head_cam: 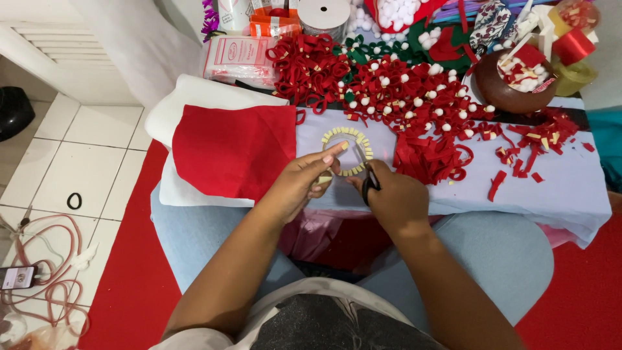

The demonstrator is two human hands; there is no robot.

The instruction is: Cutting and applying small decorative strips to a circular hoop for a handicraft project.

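Note:
My left hand (303, 181) pinches the edge of a thin tape strip bent into a ring (348, 151), with small yellowish tabs along it. Scissors (367, 180) with black handles sit in my right hand (395, 194), the blades pointing up at the ring. Both hands hover over the near edge of a low table covered in pale blue cloth (557, 194), above my crossed legs in light jeans.
A folded red felt sheet (233, 155) lies on white felt (188, 97) at the left. Red felt loops with white pompoms (402, 91), red strips (427, 159), scraps (538, 136), a brown bowl (512, 91) and ribbon spools (324, 16) fill the table's back. Cables (45, 259) lie on the tiled floor.

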